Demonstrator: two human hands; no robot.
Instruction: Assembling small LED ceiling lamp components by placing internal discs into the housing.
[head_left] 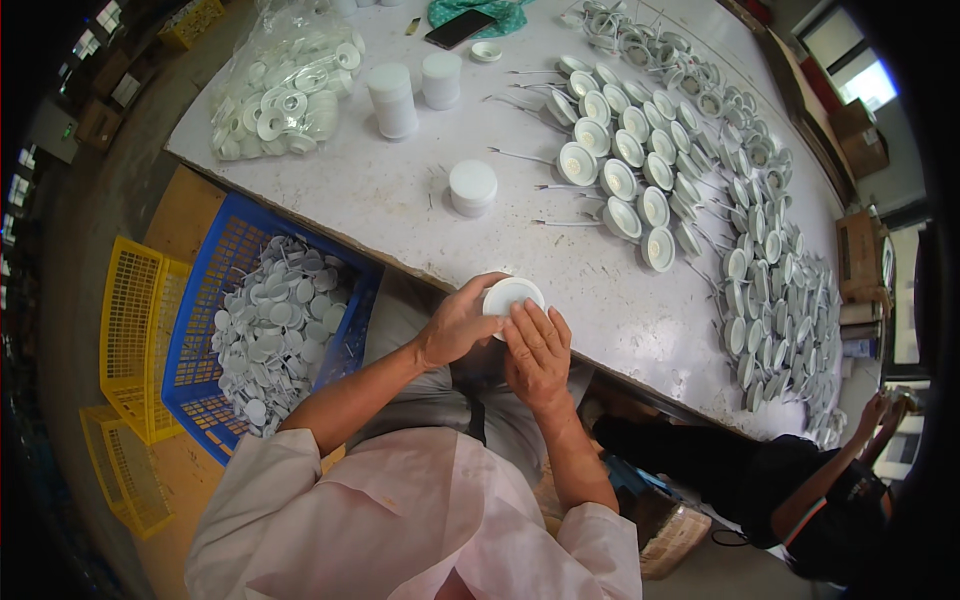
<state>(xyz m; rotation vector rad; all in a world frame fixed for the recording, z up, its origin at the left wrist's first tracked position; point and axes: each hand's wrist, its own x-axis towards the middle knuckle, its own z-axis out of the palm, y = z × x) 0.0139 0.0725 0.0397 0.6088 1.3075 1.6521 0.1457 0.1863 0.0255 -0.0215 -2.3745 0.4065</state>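
Both hands meet at the near edge of the white worktable (pixel 400 190), over the lap. Left hand (pixel 455 325) curled around a round white fixture (pixel 510 295), gripping its left rim; right hand (pixel 538 350) laid over its lower right side, fingers (pixel 535 325) pressed flat against it. Just beyond on the table: a short white cylinder (pixel 472 187). Rows of similar white fixtures (pixel 640 190) spread to the right. Blue crate (pixel 215 270) of white discs (pixel 275 325) sits at the left, below table level

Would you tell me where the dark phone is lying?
In the head view, the dark phone lies at the table's far edge, on a green cloth, beside a small white cap.
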